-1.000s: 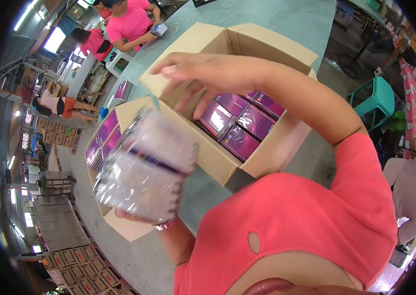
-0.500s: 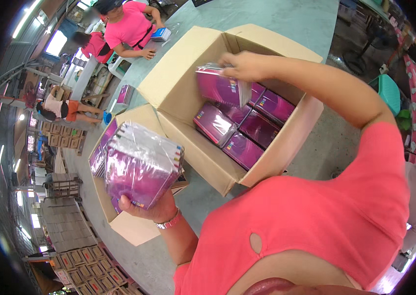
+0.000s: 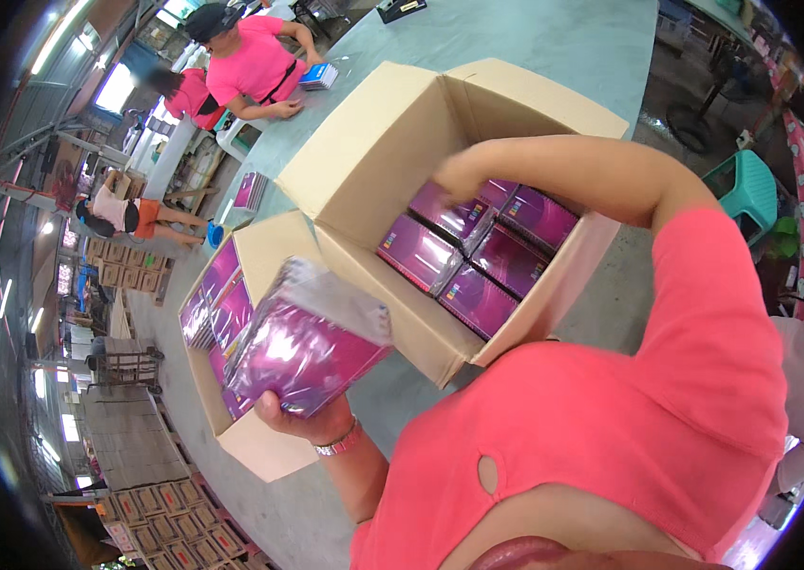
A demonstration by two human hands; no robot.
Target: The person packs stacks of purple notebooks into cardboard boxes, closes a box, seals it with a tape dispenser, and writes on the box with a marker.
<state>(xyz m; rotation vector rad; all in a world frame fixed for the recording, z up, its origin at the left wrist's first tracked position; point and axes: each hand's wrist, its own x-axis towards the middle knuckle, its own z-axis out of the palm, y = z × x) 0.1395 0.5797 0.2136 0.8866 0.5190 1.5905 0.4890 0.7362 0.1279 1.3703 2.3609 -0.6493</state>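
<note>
My left hand (image 3: 312, 418) grips a pack of purple spiral notebooks (image 3: 316, 347) in clear, shiny plastic, holding it tilted in front of the smaller carton. Down inside the large open cardboard box (image 3: 387, 318) reaches my right hand (image 3: 462, 179), its fingers smeared by motion. It is at the far-left pack of purple notebooks (image 3: 440, 209), and I cannot make out whether it still grips it. Several more notebook packs (image 3: 475, 299) lie flat in rows in that box, covers up.
A smaller open carton (image 3: 269, 456) with purple notebooks stands on the left of the grey-green table (image 3: 535, 28). Another notebook stack (image 3: 250, 192) lies beyond it. Across the table, a person in pink (image 3: 255, 62) has a blue notebook stack (image 3: 318, 76). A green stool (image 3: 748, 195) stands at right.
My right hand has lowered the notebook pack into the large box's far-left spot. The pack in my left hand has shifted slightly right and turned.
</note>
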